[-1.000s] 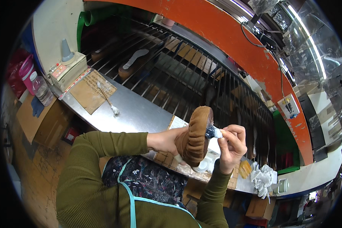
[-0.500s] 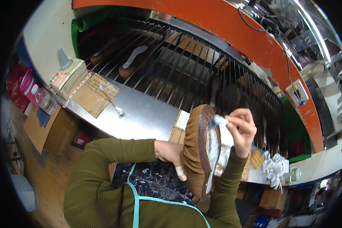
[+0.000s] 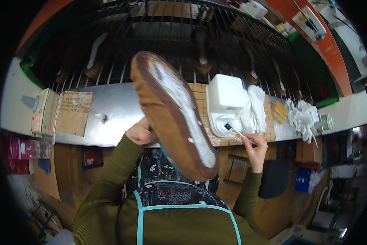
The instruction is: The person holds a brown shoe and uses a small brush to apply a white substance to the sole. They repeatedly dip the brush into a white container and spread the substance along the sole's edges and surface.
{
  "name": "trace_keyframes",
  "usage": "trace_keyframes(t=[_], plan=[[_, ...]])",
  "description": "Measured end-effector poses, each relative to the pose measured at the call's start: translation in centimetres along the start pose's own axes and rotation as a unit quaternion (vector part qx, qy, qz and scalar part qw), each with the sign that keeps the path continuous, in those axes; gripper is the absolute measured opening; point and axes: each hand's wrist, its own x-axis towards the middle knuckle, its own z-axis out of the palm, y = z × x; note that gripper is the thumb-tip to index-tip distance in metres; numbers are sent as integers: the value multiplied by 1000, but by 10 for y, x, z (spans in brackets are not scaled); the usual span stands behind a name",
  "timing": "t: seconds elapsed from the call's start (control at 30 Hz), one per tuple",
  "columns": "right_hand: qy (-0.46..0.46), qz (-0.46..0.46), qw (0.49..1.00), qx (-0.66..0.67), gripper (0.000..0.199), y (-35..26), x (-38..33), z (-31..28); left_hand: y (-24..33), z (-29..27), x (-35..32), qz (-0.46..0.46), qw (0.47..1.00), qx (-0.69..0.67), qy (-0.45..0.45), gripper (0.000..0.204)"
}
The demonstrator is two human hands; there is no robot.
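A brown suede shoe upper (image 3: 157, 110) is tilted in front of me, its underside facing up. A darker brown band rims that underside, around a whitish middle strip. My left hand (image 3: 139, 132) is closed on the shoe's left side, with its fingers partly hidden behind it. Between the thumb and fingers of my right hand (image 3: 255, 150) is a thin white-handled brush (image 3: 237, 130). The brush's dark tip is in the round opening at the front of a white plastic pot (image 3: 226, 96), which stands on the bench to the right of the shoe.
Behind the metal bench (image 3: 118, 106) runs a rack of bars (image 3: 163, 67) carrying several shoes. Cardboard (image 3: 74, 114) with a white-tipped stick lies left, beside a beige box (image 3: 44, 112). White gloves (image 3: 255, 110), a yellow block (image 3: 279, 112) and crumpled white cloth (image 3: 301, 118) lie right.
My right hand has brought the brush down from the shoe's underside to the white pot. The shoe has swung so its underside faces me more fully. The view has shifted too.
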Motion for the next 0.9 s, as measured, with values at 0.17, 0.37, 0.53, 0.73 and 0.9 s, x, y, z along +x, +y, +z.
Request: trace_keyframes(t=[0.17,0.37,0.53,0.73,0.9], plan=[[86,-112,962,-233,6,10,-1,15,4,-13,11,89,991,-94,31,87],[87,-213,930,-287,7,5,10,16,11,27,17,96,981,-100,133,73],[14,-94,972,-215,9,17,8,9,16,36,27,102,964,-192,150,84],[-172,252,913,269,23,52,3,9,7,28,36,127,969,-164,133,67],[-122,210,914,324,14,33,-8,18,-9,20,32,43,974,55,215,77]])
